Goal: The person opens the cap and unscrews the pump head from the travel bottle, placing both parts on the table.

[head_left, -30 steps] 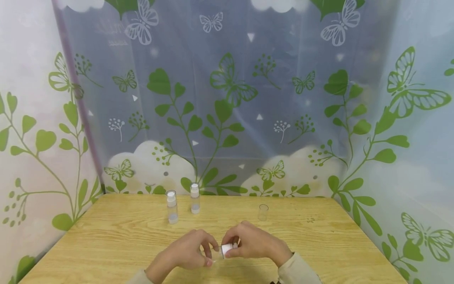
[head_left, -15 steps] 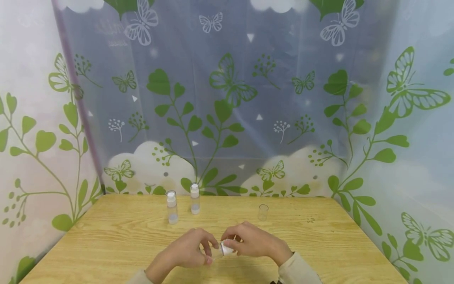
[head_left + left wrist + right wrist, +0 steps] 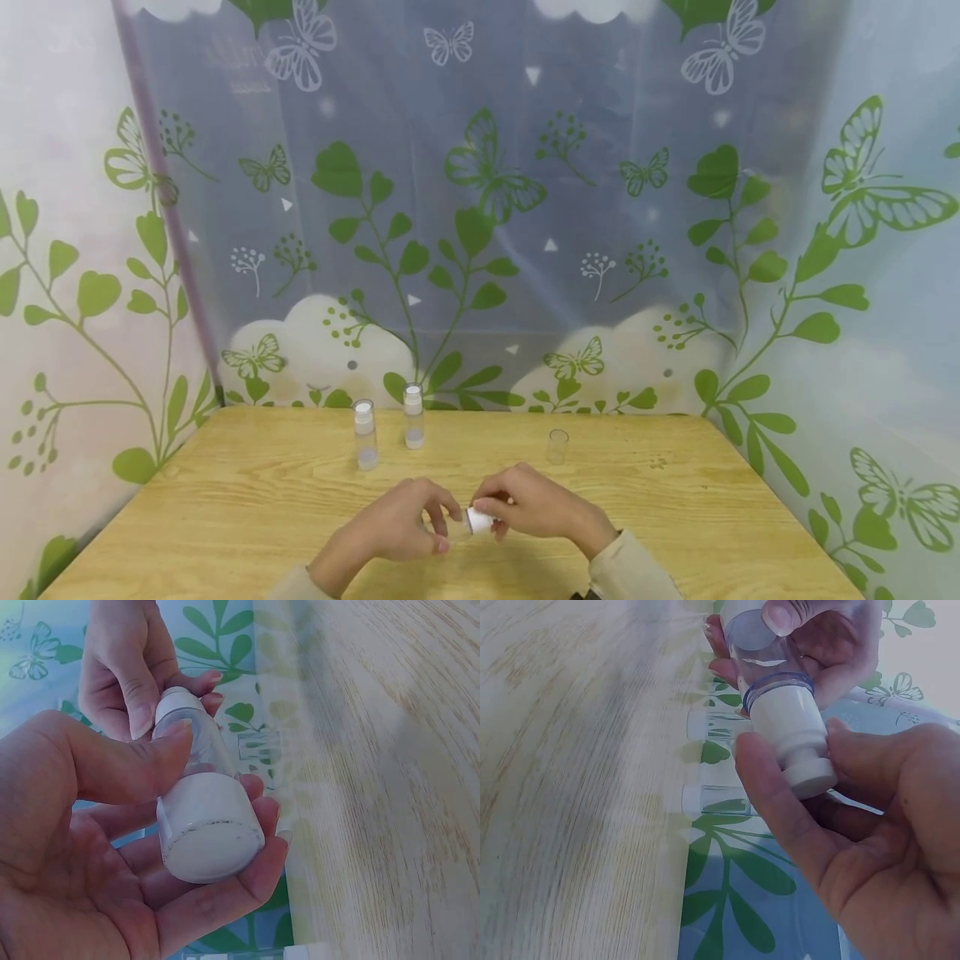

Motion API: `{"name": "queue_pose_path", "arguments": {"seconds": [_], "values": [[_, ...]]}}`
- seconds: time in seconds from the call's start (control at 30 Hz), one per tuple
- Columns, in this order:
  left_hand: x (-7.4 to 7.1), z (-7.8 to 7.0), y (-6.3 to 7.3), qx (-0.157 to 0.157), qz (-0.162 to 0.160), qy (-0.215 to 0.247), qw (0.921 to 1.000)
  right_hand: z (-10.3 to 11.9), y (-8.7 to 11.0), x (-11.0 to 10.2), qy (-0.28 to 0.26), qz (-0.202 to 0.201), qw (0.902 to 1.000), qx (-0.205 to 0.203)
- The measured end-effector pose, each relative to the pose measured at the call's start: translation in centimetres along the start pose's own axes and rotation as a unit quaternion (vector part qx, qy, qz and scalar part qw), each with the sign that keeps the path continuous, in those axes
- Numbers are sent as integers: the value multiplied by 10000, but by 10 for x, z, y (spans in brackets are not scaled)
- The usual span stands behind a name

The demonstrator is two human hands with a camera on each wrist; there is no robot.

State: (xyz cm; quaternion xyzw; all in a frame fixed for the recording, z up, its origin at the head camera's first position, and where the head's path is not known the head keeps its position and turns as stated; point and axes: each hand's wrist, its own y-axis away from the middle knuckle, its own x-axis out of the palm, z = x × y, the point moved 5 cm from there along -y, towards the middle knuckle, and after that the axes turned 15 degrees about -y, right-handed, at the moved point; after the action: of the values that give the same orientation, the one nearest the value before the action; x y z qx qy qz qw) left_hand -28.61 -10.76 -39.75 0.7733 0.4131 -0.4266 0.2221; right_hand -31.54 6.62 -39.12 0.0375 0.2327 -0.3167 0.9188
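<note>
A small clear pump bottle (image 3: 210, 825) with a white base lies tilted between both hands above the table. My left hand (image 3: 405, 521) holds it by the base end, thumb on the clear body and fingers curled beneath, as the left wrist view shows. At the other end, my right hand (image 3: 528, 504) pinches the white pump head (image 3: 789, 720) between thumb and fingers. A dark ring shows where the white collar meets the clear body. Behind the right hand, a clear cap (image 3: 557, 447) stands on the table.
Two similar bottles, a nearer one (image 3: 365, 437) and a farther one (image 3: 413, 417), stand upright at the back left of the wooden table (image 3: 247, 500). A patterned curtain (image 3: 480, 275) rises behind the table's far edge, with more at both sides.
My right hand's fingers have shifted round the white pump head, baring more of it in the head view. The left hand keeps its hold; the standing bottles and cap stay put.
</note>
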Motion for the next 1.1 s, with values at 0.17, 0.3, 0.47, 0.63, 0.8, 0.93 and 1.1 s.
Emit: {"name": "queue_pose_path", "arguments": {"seconds": [0.17,0.3,0.47,0.63,0.8,0.93,1.1], "values": [[-1,0,0,72,-78,-79,9999,1,0,-1,71,-78,9999,43],[-1,-1,1,81,-122,-116,9998,3,0,-2,200,-123,9997,16],[-2,0,1,61,-163,-118,9998,5,0,-4,457,-263,9985,-114],[-1,0,1,38,-173,-30,9998,6,1,-3,434,-411,9981,-173],[-1,1,2,59,-205,-49,9998,7,1,-3,332,-446,9980,-286],[-1,1,2,55,-236,-87,9997,7,1,-3,306,-438,9981,-291],[-3,0,1,53,-257,-113,9996,7,1,-3,268,-438,9984,-255]]}}
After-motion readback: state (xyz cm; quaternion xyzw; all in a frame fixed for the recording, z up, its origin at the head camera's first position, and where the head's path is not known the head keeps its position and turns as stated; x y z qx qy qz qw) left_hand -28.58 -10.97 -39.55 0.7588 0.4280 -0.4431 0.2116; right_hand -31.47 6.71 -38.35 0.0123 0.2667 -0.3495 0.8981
